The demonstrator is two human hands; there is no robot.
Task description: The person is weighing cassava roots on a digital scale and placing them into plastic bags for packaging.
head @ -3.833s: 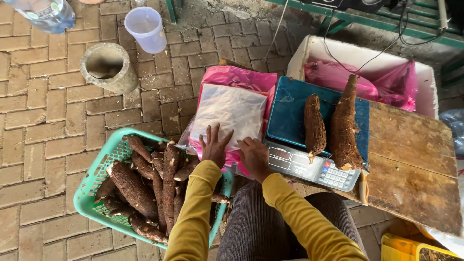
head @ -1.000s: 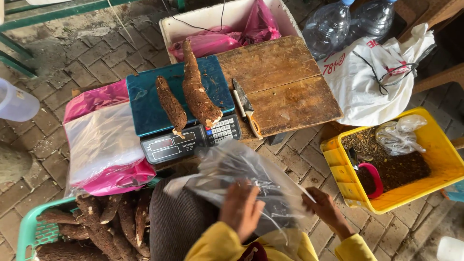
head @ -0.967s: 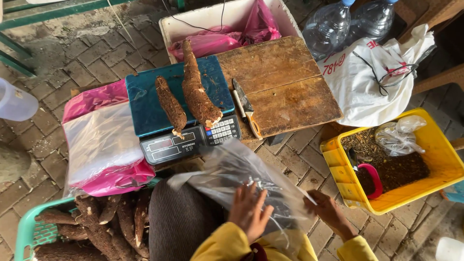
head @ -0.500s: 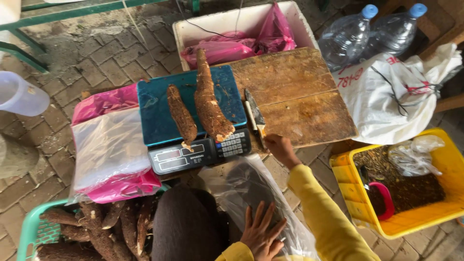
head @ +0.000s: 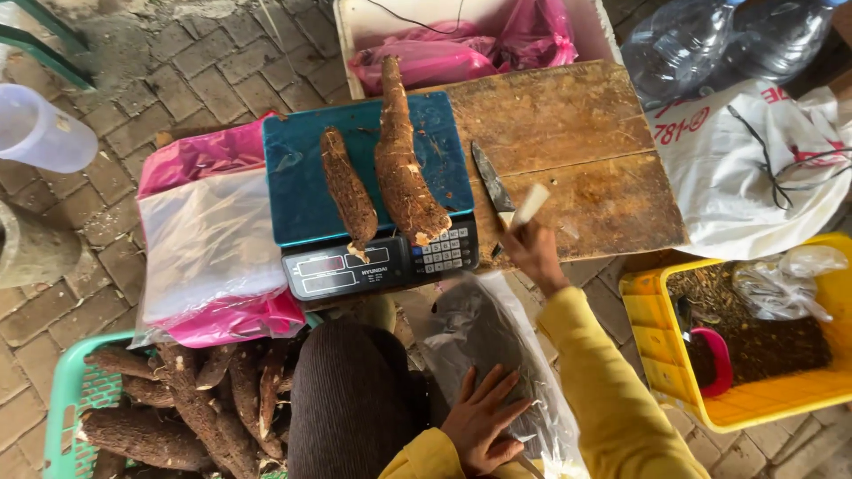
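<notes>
— What does your right hand (head: 531,253) do?

— It is closed around the pale handle of the knife (head: 506,197). The blade lies on the wooden board (head: 577,151), just beside the scale (head: 368,191).

— And your left hand (head: 484,426)?

— It is open, fingers spread, flat on the clear bag (head: 484,341) on my lap.

— What is on the scale?

— Two cassava roots (head: 404,164), side by side. More cassava lies in the green basket (head: 64,404) at my left.

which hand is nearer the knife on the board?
Right. The right hand is at the knife, around its pale handle on the wooden board. The left hand lies lower down, flat on the clear plastic bag.
</notes>
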